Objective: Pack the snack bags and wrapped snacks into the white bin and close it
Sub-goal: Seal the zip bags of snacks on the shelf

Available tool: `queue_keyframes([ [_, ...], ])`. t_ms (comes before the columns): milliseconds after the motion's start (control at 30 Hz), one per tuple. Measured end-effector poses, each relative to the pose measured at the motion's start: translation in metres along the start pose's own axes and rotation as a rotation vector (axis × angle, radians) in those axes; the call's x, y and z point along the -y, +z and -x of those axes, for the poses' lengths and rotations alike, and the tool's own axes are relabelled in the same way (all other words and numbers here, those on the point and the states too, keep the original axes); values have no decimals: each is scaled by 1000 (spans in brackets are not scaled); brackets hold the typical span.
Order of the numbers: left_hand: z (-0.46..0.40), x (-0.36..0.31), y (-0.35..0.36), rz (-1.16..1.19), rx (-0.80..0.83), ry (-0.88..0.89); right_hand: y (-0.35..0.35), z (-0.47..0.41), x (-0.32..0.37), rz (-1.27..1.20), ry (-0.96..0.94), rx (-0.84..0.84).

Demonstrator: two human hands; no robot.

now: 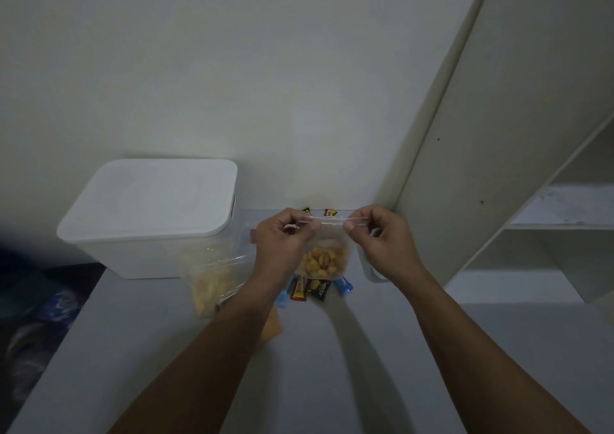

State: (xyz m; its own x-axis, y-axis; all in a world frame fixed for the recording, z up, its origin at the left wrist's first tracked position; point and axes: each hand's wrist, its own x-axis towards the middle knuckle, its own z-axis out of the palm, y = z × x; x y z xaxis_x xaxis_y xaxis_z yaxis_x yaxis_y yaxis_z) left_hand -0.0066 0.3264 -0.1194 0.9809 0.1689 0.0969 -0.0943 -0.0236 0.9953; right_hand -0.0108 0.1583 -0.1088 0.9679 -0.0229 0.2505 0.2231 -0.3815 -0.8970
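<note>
A pale grey tabletop (349, 360) is running from the wall toward the camera, carrying everything here. At its back left, the white bin (146, 221) is sitting with its lid (153, 194) on. Just beside the bin's right front corner, a clear bag of yellow snacks (212, 284) is lying on the surface. Toward the middle, small wrapped snacks are lying in a loose cluster: a red one (299, 289), a black one (320, 290) and blue ones (344, 286). Two more wrapped pieces (330, 213) are resting near the wall. An orange packet (272, 327) is showing partly beneath a forearm.
</note>
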Motion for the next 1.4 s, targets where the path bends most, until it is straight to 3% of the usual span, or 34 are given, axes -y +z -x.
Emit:
queue_keyframes([
  [233, 5, -4, 5, -23, 92, -10, -5, -2, 6, -5, -13, -13],
  [433, 6, -7, 8, -71, 87, 4, -11, -1, 10, -3, -6, 106],
  [667, 6, -10, 9, -3, 43, -35, -11, -4, 7, 11, 41, 33],
  [833, 8, -8, 11, -53, 41, -11, -9, -3, 11, 48, 17, 135],
  [1233, 5, -9, 7, -24, -40, -44, -14, -3, 11, -33, 116, 32],
  [1400, 3, -9, 2, 27, 44, -70, -20, -5, 15, -36, 153, -12],
])
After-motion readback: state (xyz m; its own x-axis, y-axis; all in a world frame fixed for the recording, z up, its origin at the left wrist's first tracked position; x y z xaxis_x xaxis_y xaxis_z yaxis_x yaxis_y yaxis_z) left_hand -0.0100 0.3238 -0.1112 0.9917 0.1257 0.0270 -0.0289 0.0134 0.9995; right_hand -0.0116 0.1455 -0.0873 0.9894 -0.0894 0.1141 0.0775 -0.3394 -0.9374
